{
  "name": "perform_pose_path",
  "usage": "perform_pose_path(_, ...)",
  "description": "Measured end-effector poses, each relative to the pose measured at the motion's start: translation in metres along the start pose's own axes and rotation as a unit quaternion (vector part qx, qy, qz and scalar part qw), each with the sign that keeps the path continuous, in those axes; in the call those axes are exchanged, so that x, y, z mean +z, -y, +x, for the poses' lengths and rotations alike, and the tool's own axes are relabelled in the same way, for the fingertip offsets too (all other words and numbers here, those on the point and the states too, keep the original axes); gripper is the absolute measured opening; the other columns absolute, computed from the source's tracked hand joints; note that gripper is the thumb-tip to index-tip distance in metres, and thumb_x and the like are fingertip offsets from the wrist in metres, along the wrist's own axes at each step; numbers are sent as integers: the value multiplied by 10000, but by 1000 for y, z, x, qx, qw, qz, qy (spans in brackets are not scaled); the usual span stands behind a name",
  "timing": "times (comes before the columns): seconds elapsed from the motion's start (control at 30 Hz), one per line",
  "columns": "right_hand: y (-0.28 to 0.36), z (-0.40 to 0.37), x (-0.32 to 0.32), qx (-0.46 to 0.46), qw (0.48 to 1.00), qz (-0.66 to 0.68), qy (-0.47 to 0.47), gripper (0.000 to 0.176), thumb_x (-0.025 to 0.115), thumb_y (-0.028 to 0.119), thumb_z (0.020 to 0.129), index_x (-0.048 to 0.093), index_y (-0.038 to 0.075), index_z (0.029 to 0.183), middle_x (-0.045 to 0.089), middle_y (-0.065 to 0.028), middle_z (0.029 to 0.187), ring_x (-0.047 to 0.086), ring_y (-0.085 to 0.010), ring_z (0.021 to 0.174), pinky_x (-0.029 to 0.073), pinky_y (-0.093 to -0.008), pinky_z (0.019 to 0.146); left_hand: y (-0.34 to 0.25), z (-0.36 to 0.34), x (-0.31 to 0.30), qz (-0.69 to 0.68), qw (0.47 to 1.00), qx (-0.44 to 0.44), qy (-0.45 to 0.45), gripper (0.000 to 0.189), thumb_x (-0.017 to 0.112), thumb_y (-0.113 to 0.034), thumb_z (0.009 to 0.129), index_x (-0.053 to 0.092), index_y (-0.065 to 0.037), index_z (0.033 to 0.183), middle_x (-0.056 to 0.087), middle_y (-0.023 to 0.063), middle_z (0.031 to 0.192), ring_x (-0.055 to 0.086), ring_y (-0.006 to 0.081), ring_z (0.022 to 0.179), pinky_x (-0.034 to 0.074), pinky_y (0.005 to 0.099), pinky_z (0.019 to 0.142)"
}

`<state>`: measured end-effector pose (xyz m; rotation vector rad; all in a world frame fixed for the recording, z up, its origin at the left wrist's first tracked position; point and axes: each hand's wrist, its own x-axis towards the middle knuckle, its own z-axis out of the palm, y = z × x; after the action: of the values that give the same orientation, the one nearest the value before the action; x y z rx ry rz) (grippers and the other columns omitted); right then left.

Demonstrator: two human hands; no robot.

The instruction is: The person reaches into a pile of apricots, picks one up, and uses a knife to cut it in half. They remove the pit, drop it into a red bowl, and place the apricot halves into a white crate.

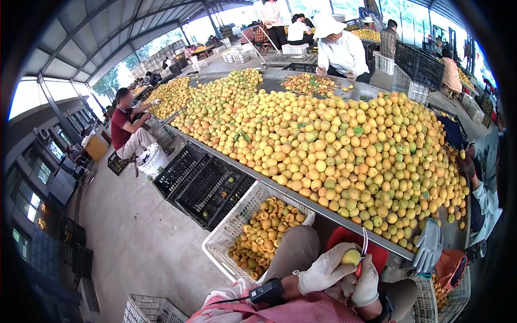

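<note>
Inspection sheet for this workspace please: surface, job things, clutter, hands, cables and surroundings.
Surface: metal table, mostly under a fruit heap; some bare metal shows.
Job things: one fruit and a tool in hand; cut fruit in a white crate.
Clutter: grey glove at the table's edge; leaves in the heap.
Hands: both gloved; left hand grips the fruit, right hand the tool.
Cables: black cable at a black device near the left wrist.
Surroundings: white-hatted worker across the table; red-shirted worker further left; roof overhead.
</note>
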<state>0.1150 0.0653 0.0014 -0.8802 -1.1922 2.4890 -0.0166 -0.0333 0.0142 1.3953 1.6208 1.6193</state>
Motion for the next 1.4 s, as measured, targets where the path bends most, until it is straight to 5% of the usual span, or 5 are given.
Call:
perform_pose_path(0.57,9,-14,-30,124,947,249,162,591,326,626,991,555,109,1162,370,15,539,336,-124,377,293,-281,386,27,-3,-2,-304,932,-184,66,421,550,-106,977,418,-17,1367,554,95,1275,547,150,1132,452,287,978)
perform_pose_path(0.77,21,-25,-28,-103,989,-105,20,459,471,140,1001,393,67,1448,491,25,728,459,-67,534,400,-241,495,30,7,-5,-432,887,-162,16,498,628,-287,960,445,-21,1339,626,108,1145,627,189,991,512,321,873)
perform_pose_path(0.9,26,-40,-21,-122,968,-217,25,523,476,92,978,333,56,1480,495,30,717,461,-63,546,419,-251,520,23,7,2,-464,868,-173,-26,646,698,-429,893,457,-10,1321,625,105,1133,615,187,993,497,318,885)
perform_pose_path(1.07,14,-37,-18,-270,887,-373,-10,586,510,138,967,279,42,1497,648,-246,1072,647,-426,926,521,-407,809,23,8,8,-455,872,-181,2,699,710,-445,878,443,11,1336,619,88,1137,607,169,1011,483,312,905)
perform_pose_path(1.4,19,-43,-8,-195,884,-424,-34,627,508,227,974,229,41,1504,650,-268,1069,664,-419,875,547,-473,740,14,11,13,-408,894,-182,28,652,682,-324,923,403,36,1390,615,56,1174,580,140,1087,441,286,988)
